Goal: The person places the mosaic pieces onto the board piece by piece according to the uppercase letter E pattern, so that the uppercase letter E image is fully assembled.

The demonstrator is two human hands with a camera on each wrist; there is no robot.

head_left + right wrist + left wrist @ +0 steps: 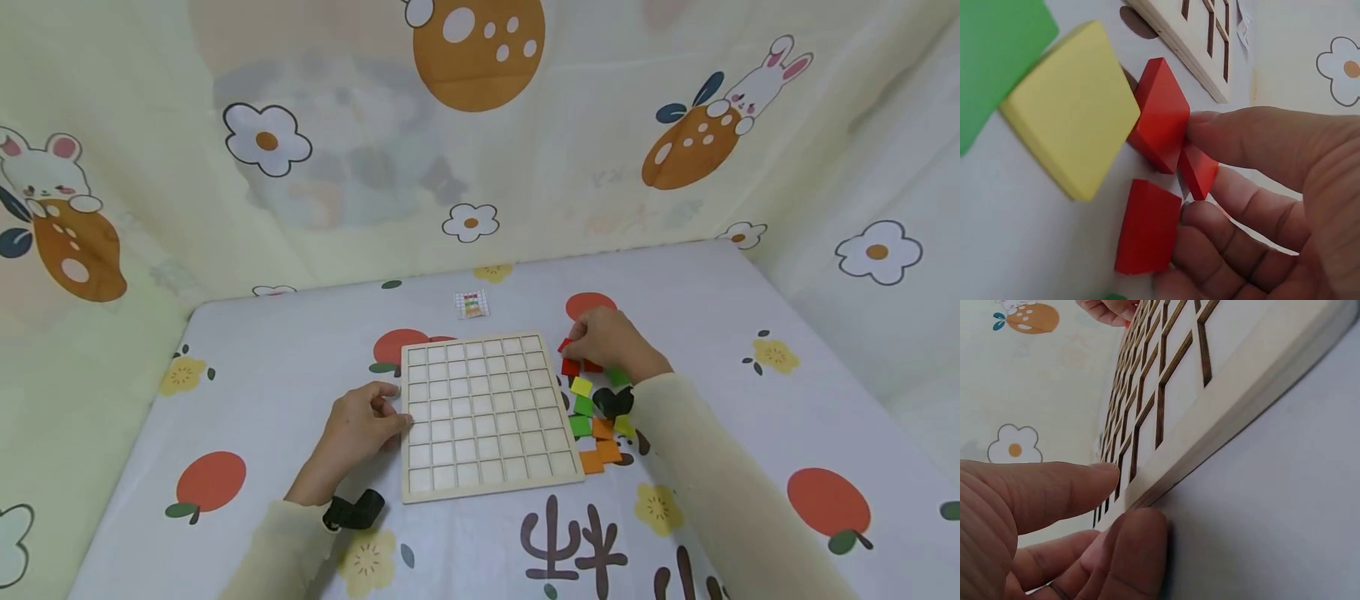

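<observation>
**Pinching a red tile beside the empty grid board**

Pinched between thumb and fingertips, a small red tile (1197,170) sits tilted up on edge in the right hand (611,342), just clear of the tablecloth (262,392). It comes from the far end of the loose tiles lying right of the wooden grid board (487,412); two more red tiles (1160,112) lie flat beside it, touching the fingers. Nearer along that pile are a yellow tile (581,386), green tiles (580,425) and orange ones (600,454).

On the other side, the left hand (360,425) rests against the board's left edge, thumb on the rim and a finger at its side, seemingly to stop it sliding; it presses rather than clutches. Every cell of the board looks empty. A small coloured pattern card (472,304) lies just beyond the board's far edge, probably for reference.
</observation>
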